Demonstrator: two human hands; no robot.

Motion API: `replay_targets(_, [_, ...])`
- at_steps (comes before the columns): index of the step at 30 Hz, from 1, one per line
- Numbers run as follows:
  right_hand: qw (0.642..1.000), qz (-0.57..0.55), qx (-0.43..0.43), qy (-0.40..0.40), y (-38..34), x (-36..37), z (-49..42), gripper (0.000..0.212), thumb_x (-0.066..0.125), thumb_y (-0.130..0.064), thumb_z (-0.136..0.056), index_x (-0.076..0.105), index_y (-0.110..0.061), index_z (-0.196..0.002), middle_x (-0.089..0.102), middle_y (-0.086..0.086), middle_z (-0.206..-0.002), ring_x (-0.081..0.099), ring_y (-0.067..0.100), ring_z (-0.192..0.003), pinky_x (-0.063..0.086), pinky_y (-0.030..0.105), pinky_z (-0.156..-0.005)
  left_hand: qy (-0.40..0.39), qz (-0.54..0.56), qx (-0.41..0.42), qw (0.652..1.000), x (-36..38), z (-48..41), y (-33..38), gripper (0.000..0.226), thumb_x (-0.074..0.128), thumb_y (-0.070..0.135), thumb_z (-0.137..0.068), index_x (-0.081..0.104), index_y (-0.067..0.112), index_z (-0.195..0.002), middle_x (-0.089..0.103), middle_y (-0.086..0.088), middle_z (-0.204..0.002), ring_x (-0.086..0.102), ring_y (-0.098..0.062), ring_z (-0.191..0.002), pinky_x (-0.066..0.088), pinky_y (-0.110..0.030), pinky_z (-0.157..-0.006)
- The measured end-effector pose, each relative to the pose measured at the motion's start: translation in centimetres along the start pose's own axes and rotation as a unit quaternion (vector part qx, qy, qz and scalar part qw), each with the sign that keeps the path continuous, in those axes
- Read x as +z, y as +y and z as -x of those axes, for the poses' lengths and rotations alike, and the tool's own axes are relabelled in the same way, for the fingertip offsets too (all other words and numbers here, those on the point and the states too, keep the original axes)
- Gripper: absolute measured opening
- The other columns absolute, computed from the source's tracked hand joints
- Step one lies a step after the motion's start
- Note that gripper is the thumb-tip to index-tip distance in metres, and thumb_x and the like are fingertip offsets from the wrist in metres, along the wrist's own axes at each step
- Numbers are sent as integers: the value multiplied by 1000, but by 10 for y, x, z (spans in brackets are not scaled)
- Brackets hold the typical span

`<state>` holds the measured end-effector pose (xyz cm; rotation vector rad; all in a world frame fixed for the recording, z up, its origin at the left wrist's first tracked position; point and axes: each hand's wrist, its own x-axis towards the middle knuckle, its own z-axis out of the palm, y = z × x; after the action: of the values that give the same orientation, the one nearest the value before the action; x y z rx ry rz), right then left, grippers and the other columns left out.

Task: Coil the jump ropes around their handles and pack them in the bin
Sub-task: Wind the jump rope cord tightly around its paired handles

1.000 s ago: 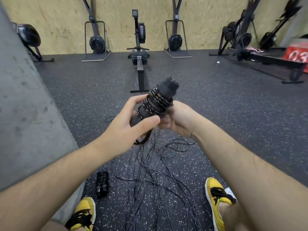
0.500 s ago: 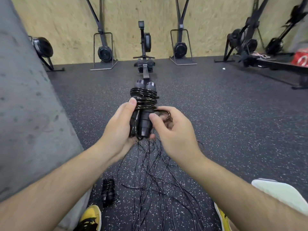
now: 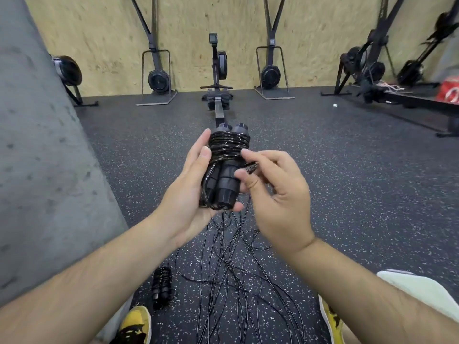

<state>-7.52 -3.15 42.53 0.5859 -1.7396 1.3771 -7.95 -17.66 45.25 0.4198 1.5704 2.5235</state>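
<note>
Your left hand (image 3: 188, 194) grasps the jump rope (image 3: 224, 175) at the centre of the frame. The palm cradles its two black handles side by side, the thumb lies along the left of the bundle, and a fingertip shows under the lower ends. The cord (image 3: 228, 145) is wound in tight turns around the upper half of the handles, whose caps stick out above the coil.

Your right hand (image 3: 275, 194) is just right of the bundle. Its thumb and forefinger pinch a small loop of cord (image 3: 251, 167) at the coil's right edge, and the other fingers are curled behind.

Below your hands, loose ropes (image 3: 236, 281) lie tangled on the speckled floor (image 3: 335, 170), running towards the bottom edge. A second coiled rope (image 3: 162, 285) lies on the floor at lower left, near your yellow shoe (image 3: 134, 326). A rowing machine (image 3: 218, 78) stands at upper centre against the board wall.
</note>
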Motion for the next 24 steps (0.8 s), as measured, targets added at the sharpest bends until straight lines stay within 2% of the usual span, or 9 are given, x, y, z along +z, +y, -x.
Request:
replay_targets(3, [996, -64, 59, 21, -2, 1, -2, 22, 66, 2, -91, 69, 1, -114, 59, 13, -97, 65, 10, -67, 53, 21, -69, -18, 4, -10, 1000, 1, 1, 1, 48, 51, 43, -95, 42, 55, -141, 72, -10, -112, 69, -29, -77, 55, -37, -52])
replay_targets(6, [997, -44, 57, -3, 0, 1, -3, 17, 65, 1, -93, 70, 0, -110, 59, 11, -94, 66, 15, -66, 55, 27, -69, -15, 1, -2, 1000, 0, 0, -1, 61, 61, 33, -90, 40, 54, -143, 70, -12, -116, 68, -30, -77, 54, -37, -52])
replay_targets(8, [995, -70, 74, 0, 0, 1, -4, 14, 64, 2, -94, 71, 1, -106, 60, 11, -95, 67, 20, -68, 57, 31, -69, -5, -8, 8, 1000, -2, -3, -3, 64, 62, 26, -91, 40, 54, -143, 70, -12, -119, 68, -31, -78, 54, -36, -52])
replay_targets(11, [990, -97, 99, 27, -1, 1, -5, 12, 62, -1, -96, 72, -2, -103, 63, 10, -95, 67, 26, -75, 56, 29, -71, 5, -14, 18, 1000, -2, -5, -2, 64, 61, 25, -91, 39, 51, -145, 73, -13, -113, 67, -30, -75, 53, -34, -50])
replay_targets(14, [990, -89, 98, 41, -4, 0, -7, 13, 61, -3, -97, 73, -4, -100, 66, 9, -92, 66, 23, -74, 53, 24, -71, 11, -8, 18, 1000, -2, -7, -2, 62, 61, 25, -91, 42, 49, -144, 72, -14, -114, 66, -29, -71, 51, -32, -46])
replay_targets(17, [998, -57, 39, 11, -3, -6, -11, 12, 62, 0, -96, 74, -1, -99, 64, 7, -91, 64, 20, -77, 52, 23, -73, 12, -9, 27, 1000, -2, -9, 1, 57, 59, 24, -93, 44, 46, -143, 70, -15, -114, 66, -29, -69, 50, -30, -45])
replay_targets(19, [997, 6, -43, -59, 0, -11, -13, 13, 63, 6, -94, 74, 3, -101, 63, 6, -92, 64, 18, -85, 51, 24, -78, 7, -34, 41, 999, -3, -9, 2, 53, 56, 22, -97, 44, 46, -143, 69, -15, -114, 67, -29, -71, 51, -32, -47])
replay_targets(21, [989, 44, -85, -110, 2, -12, -13, 17, 63, 10, -91, 73, 5, -104, 63, 9, -94, 64, 16, -88, 52, 22, -81, 9, -57, 52, 997, -3, -8, 0, 52, 56, 22, -99, 44, 48, -143, 69, -10, -119, 67, -27, -76, 53, -36, -50])
replay_targets(24, [990, 47, -97, -93, -2, -12, -14, 24, 70, 9, -87, 72, 4, -111, 63, 12, -93, 62, 0, -89, 51, 13, -76, 8, -64, 60, 996, 2, -5, -1, 51, 54, 28, -98, 43, 48, -143, 69, -2, -123, 67, -24, -81, 55, -39, -55])
